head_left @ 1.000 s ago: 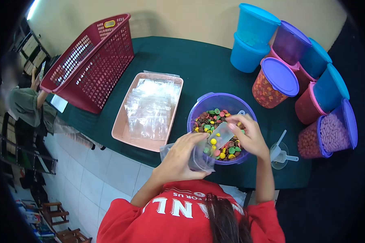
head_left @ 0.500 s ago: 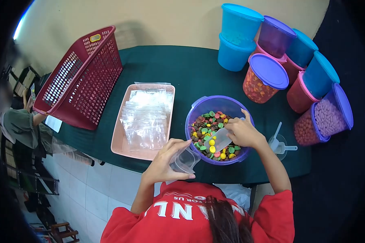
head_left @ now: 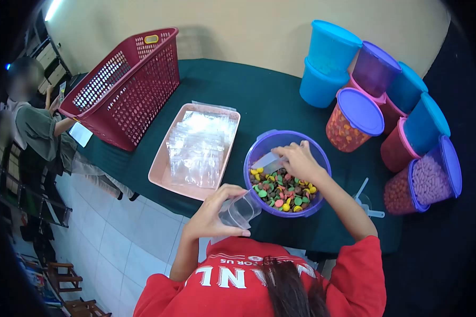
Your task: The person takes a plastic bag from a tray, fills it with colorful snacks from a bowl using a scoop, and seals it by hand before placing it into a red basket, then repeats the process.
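A clear plastic bag (head_left: 241,210), its mouth spread wide, is held by my left hand (head_left: 214,212) beside the near left rim of a purple tub (head_left: 287,135). Inside the tub lie round candies (head_left: 288,191) in brown, green, yellow and pink. My right hand (head_left: 300,160) grips a translucent scoop (head_left: 268,162) at the tub's far left part, with yellow candies by its edge. A pink tray (head_left: 158,171) to the left of the tub holds a pile of flat clear bags (head_left: 198,148).
A maroon basket (head_left: 137,95) stands at the back left. Lidded blue, purple and pink containers (head_left: 354,119) fill the right side. More scoops (head_left: 369,208) rest in a small clear bowl right of the tub. Another person (head_left: 37,127) is at the far left.
My right hand has moved the scoop from the middle of the candies to the tub's far left part. My left hand still holds the bag. The camera view has shifted slightly.
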`<control>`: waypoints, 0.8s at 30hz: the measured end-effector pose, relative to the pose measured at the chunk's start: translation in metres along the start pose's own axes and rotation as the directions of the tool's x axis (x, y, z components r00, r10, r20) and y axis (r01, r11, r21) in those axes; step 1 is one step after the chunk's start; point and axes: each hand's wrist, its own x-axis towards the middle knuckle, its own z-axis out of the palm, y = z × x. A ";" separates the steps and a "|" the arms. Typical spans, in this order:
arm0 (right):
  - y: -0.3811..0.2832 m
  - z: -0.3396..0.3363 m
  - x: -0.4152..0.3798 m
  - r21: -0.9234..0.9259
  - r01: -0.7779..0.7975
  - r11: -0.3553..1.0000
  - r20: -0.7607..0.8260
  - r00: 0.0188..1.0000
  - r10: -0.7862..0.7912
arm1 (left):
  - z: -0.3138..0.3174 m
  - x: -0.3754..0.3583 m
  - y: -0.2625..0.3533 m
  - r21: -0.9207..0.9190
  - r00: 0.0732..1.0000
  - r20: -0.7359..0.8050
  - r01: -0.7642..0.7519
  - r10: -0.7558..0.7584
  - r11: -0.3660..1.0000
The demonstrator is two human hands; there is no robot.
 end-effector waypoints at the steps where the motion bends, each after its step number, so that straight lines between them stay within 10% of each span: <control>1: 0.001 0.001 0.003 0.007 -0.001 1.000 0.029 1.000 0.000 | 0.002 0.000 0.001 0.005 1.000 -0.010 -0.004 0.004 1.000; 14: -0.001 -0.011 0.016 0.288 0.164 0.943 0.296 0.922 -0.251 | 0.029 0.003 0.002 -0.049 0.987 -0.007 0.157 -0.158 0.986; 24: 0.024 -0.030 -0.010 0.251 -0.064 0.966 0.599 0.794 -0.103 | 0.019 0.012 -0.002 0.030 0.986 0.092 0.135 -0.137 0.990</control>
